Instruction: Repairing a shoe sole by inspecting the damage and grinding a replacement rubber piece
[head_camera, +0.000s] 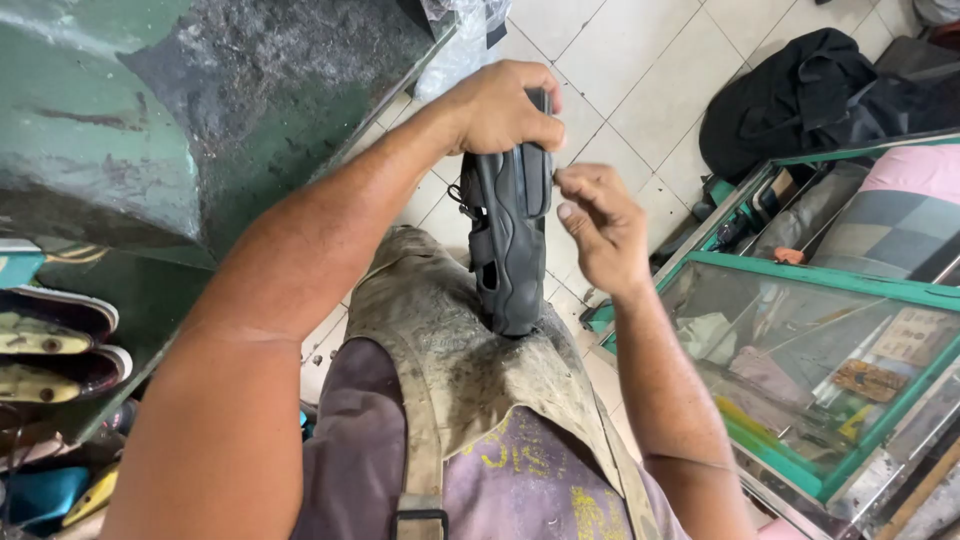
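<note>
Left hand (500, 108) grips upright black shoe (508, 240); right hand (598, 225) beside.

Top end of the black moulded rubber sandal (508, 240) is hidden under the left hand (500, 108); its lower end sinks into the stained canvas apron (450, 350). Whatever the right hand (597, 225) pinches just right of the sandal is too small to tell, maybe thread. Further right, green-framed glass cabinet (800, 280) is cut off by the frame edge, contents blurred by reflections.
</note>
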